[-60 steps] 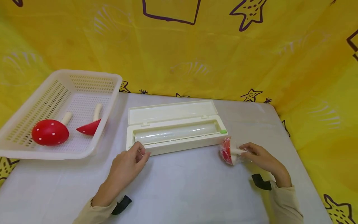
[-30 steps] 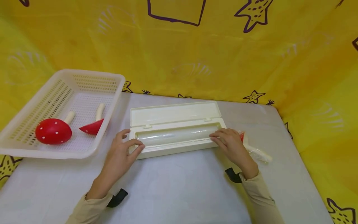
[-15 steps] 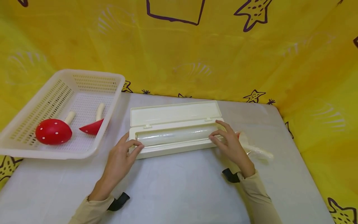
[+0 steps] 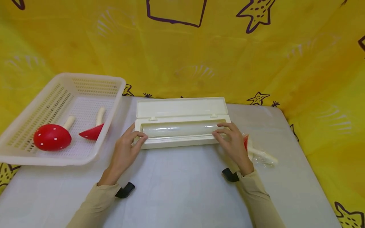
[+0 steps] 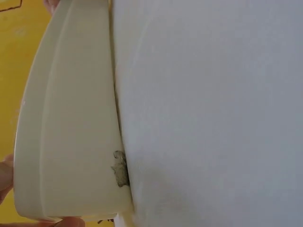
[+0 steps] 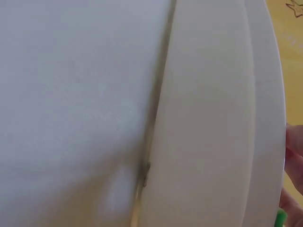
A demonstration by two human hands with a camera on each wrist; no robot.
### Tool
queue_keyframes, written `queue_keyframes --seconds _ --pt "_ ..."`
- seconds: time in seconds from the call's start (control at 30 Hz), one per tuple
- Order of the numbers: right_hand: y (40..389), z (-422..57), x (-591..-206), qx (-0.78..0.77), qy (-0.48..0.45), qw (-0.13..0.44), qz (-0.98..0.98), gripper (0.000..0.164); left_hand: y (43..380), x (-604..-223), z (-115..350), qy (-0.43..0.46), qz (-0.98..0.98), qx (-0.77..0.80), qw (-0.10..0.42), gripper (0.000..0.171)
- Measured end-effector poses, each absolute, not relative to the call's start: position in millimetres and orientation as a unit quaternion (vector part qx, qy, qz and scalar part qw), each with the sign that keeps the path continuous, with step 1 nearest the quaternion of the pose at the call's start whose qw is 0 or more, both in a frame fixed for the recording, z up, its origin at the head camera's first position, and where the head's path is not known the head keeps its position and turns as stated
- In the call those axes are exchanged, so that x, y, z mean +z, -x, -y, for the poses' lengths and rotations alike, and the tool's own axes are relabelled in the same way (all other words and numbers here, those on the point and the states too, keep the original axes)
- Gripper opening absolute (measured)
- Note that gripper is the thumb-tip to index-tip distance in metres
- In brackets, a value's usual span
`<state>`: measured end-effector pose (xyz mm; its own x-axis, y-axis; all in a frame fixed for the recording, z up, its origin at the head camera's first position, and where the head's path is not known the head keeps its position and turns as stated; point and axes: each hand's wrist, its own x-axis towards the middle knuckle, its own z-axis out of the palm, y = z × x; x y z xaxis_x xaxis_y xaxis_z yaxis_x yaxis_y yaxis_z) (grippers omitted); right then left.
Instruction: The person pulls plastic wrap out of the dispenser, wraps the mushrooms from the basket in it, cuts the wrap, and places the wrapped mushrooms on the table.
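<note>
A cream cling film dispenser lies on the table with its lid flipped back. Inside it sits a shiny roll of cling film. My left hand grips the dispenser's left end, thumb by the front edge. At the right end my right hand grips it the same way, fingertips over the rim. A green slider peeks out beside the fingers in the right wrist view; the hand hides it from the head view. Just right of that hand lies a film-wrapped toy mushroom, its red cap partly hidden.
On the left stands a white slotted basket. It holds a spotted red toy mushroom and a sliced-looking red one. A yellow patterned cloth hangs behind the white-covered table.
My right hand has let go of the wrapped mushroom and moved left onto the dispenser. Both hands have since shifted the dispenser away from me and squared it up.
</note>
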<state>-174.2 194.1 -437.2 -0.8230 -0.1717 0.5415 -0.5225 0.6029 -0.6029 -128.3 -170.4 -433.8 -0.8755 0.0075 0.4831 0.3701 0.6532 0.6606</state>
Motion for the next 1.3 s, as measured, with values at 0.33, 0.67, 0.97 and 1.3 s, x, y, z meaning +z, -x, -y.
queue_keyframes --seconds 0.33,0.67,0.97,1.3 --pt "201.1 -185.1 -440.5 0.418 -0.161 0.218 0.867 0.013 176.5 -436.7 178.1 0.112 0.879 -0.422 0.192 0.008" --pt "221.2 -185.3 -434.1 0.418 -0.152 0.189 0.875 0.016 200.2 -434.6 180.5 0.11 0.875 -0.437 0.177 0.013" --pt "223.6 -188.2 -419.7 0.301 -0.179 0.116 0.93 0.024 202.7 -427.9 174.5 0.128 0.912 -0.324 0.216 0.012" --pt "228.1 -190.7 -416.2 0.368 -0.131 0.051 0.919 0.022 204.4 -424.1 159.7 0.089 0.922 -0.294 0.235 0.016"
